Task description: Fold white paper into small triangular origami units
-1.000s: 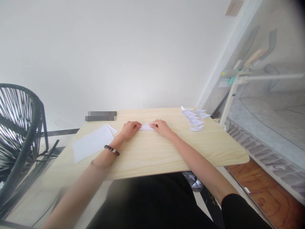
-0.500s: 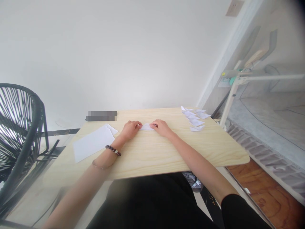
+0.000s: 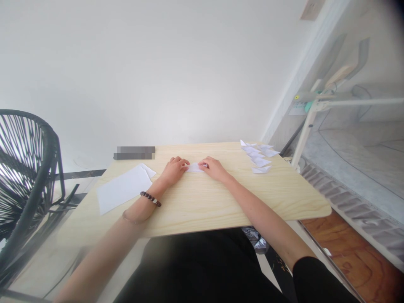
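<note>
While the folded paper [image 3: 193,167] lies lengthwise across the frame's centre, the left hand [image 3: 174,171] and right hand [image 3: 214,169] pinch its opposite ends, equally near

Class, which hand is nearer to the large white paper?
Left. The left hand is just right of the large white paper; the right hand sits farther right, touching the small paper.

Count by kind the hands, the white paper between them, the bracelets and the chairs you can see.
Hands: 2, left hand and right hand
White paper between them: 1
Bracelets: 2, beaded bracelet and thin band
Woven chair: 1
Total: 6
</note>
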### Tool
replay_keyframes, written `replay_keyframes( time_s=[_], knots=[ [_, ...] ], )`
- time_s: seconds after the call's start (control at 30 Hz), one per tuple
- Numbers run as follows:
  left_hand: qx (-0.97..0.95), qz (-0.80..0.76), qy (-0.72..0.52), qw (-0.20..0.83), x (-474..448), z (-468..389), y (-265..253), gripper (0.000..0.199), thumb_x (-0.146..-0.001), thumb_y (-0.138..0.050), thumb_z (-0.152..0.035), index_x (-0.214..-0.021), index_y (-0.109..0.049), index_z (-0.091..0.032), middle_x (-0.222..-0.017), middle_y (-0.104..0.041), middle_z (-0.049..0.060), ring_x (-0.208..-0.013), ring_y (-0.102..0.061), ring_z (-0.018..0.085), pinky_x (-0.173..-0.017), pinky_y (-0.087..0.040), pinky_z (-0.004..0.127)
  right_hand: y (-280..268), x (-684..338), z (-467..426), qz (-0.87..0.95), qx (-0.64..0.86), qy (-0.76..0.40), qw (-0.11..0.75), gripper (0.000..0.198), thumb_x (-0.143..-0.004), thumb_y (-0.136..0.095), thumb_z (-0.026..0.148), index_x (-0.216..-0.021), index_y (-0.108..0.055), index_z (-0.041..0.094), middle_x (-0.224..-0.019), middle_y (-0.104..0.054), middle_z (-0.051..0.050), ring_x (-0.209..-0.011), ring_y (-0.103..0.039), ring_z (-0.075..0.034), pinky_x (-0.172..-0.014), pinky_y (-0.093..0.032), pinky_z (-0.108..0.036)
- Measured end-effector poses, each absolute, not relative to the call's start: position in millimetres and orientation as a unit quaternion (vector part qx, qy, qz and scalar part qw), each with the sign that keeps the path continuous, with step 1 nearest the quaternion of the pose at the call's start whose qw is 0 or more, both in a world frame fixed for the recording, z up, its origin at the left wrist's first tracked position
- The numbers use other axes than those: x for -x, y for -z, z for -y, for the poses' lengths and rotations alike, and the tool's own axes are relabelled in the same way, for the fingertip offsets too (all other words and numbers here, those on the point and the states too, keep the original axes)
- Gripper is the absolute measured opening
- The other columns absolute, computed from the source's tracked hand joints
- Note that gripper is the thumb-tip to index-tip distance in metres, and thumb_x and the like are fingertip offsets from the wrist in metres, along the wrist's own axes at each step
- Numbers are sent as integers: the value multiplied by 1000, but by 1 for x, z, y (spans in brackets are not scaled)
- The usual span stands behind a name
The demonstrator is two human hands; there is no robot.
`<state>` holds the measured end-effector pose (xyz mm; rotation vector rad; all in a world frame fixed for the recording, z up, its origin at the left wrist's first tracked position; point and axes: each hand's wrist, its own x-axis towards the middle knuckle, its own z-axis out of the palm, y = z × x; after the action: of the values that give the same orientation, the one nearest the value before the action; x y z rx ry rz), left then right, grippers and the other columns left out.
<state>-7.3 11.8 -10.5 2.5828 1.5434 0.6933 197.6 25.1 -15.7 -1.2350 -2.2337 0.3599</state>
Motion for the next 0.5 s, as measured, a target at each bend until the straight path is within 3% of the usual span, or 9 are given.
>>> replay_keyframes(
  time_s=[0.5],
  knots=[
    [-891,-385,-241,-1,1,-4,-1,28,-80,-42,-10,-88,-64,-24,-92,-49,5,-90,-41,18,-83,-36,33,18,-197,-27,832,462,-142,272,19,-78,-51,27,-94,-61,21,-88,-56,-3,-79,-54,-11,-73,-39,-23]
  ],
)
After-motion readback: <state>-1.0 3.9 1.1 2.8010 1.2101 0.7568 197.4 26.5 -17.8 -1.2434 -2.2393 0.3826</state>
